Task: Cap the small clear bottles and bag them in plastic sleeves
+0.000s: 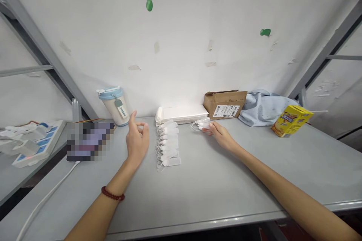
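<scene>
My right hand [219, 134] is closed around a small bunch of white plastic tags [204, 123] with thin string loops hanging off their left end. It holds them just in front of the cardboard box. To the left, a column of similar white tags [170, 145] with string loops lies on the grey table, overlapping one another. My left hand [137, 139] is raised beside that column, fingers partly bent and apart, with nothing visible in it. Behind the column lies a stack of flat white sheets or sleeves [182, 113]; their exact kind is unclear.
A blue-lidded tumbler [114, 107] and a pixelated phone [90, 141] on a white cable stand left, near a power strip [42, 143]. The cardboard box [226, 104], a light blue cloth [258, 107] and a yellow drink carton [291, 121] with a straw are at right.
</scene>
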`<state>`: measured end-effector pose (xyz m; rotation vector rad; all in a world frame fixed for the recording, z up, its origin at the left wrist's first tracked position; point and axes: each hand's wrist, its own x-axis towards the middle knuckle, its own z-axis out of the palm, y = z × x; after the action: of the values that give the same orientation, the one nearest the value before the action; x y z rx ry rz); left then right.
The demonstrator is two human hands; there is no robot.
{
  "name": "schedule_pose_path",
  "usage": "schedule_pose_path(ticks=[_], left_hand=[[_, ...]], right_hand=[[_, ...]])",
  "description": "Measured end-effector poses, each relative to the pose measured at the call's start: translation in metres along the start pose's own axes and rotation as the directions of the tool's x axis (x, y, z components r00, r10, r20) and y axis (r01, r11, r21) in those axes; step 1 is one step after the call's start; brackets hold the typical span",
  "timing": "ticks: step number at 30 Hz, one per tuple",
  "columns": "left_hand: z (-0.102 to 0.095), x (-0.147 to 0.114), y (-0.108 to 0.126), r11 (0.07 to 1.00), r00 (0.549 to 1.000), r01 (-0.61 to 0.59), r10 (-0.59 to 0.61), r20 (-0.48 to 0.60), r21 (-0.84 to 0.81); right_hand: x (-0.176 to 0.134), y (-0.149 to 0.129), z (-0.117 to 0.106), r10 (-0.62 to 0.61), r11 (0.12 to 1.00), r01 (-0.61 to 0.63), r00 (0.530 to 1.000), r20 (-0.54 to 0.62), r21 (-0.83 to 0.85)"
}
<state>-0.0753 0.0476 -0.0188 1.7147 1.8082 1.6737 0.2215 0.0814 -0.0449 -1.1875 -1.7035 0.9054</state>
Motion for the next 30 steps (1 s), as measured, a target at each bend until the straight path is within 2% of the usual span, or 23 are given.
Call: schedule_pose_path(ticks=[1,2,3,5,6,8,11,13,15,17,20,22,24,26,27,28,30], left_hand=[[0.0,0.0,-0.001,0.967,0.973,-0.221,0.227,-0.039,0.125],[0.0,-0.001,-0.001,0.883,0.904,-0.406,0.426,-0.039,0.237],[0.001,-0.003,-0.002,0.789,0.826,-0.528,0.563,-0.023,0.316],[0.004,-0.007,-0.001,0.643,0.711,-0.64,0.703,0.007,0.421],[0.007,-0.01,0.001,0.601,0.68,-0.661,0.733,0.019,0.449],[0.011,-0.018,0.007,0.556,0.644,-0.709,0.761,0.075,0.434],[0.016,-0.033,0.02,0.58,0.645,-0.748,0.749,0.149,0.323],[0.019,-0.041,0.028,0.653,0.695,-0.719,0.685,0.221,0.237],[0.02,-0.046,0.034,0.749,0.754,-0.644,0.588,0.294,0.154],[0.021,-0.047,0.036,0.827,0.792,-0.556,0.495,0.358,0.086],[0.021,-0.048,0.036,0.884,0.802,-0.467,0.423,0.422,0.001],[0.02,-0.048,0.037,0.895,0.8,-0.442,0.42,0.428,-0.051],[0.019,-0.049,0.04,0.912,0.818,-0.401,0.401,0.414,-0.09],[0.016,-0.049,0.046,0.949,0.855,-0.285,0.315,0.412,-0.134],[0.015,-0.049,0.049,0.968,0.869,-0.186,0.242,0.431,-0.17],[0.013,-0.048,0.052,0.975,0.871,-0.068,0.161,0.464,-0.212],[0.011,-0.047,0.056,0.941,0.832,0.165,0.028,0.554,-0.295]], right_hand=[[0.0,0.0,0.0,-0.002,1.0,0.002,1.0,0.004,-0.003],[-0.001,-0.001,0.0,-0.005,1.0,0.005,1.0,0.007,-0.005],[-0.001,-0.001,0.001,-0.009,1.0,0.009,1.0,0.009,-0.008],[-0.001,-0.001,0.001,-0.013,1.0,0.013,1.0,0.009,-0.015],[-0.001,0.0,0.001,-0.014,1.0,0.015,1.0,0.009,-0.023],[-0.001,-0.001,0.001,-0.02,0.999,0.02,1.0,0.011,-0.045],[-0.003,-0.005,0.003,-0.037,0.997,0.038,0.999,0.012,-0.067],[-0.006,-0.012,0.005,-0.057,0.996,0.059,0.998,0.027,-0.064],[-0.012,-0.02,0.009,-0.083,0.995,0.086,0.994,0.065,-0.053],[-0.017,-0.029,0.014,-0.108,0.993,0.112,0.988,0.112,-0.031],[-0.024,-0.037,0.02,-0.138,0.99,0.141,0.978,0.159,-0.009],[-0.027,-0.04,0.022,-0.144,0.989,0.148,0.975,0.168,-0.015],[-0.03,-0.043,0.023,-0.139,0.989,0.146,0.975,0.171,-0.031],[-0.033,-0.046,0.023,-0.133,0.989,0.142,0.974,0.184,-0.036],[-0.034,-0.047,0.023,-0.133,0.989,0.142,0.972,0.194,-0.03],[-0.035,-0.049,0.023,-0.135,0.99,0.141,0.97,0.204,-0.018],[-0.037,-0.051,0.025,-0.143,0.99,0.143,0.966,0.215,0.017]])
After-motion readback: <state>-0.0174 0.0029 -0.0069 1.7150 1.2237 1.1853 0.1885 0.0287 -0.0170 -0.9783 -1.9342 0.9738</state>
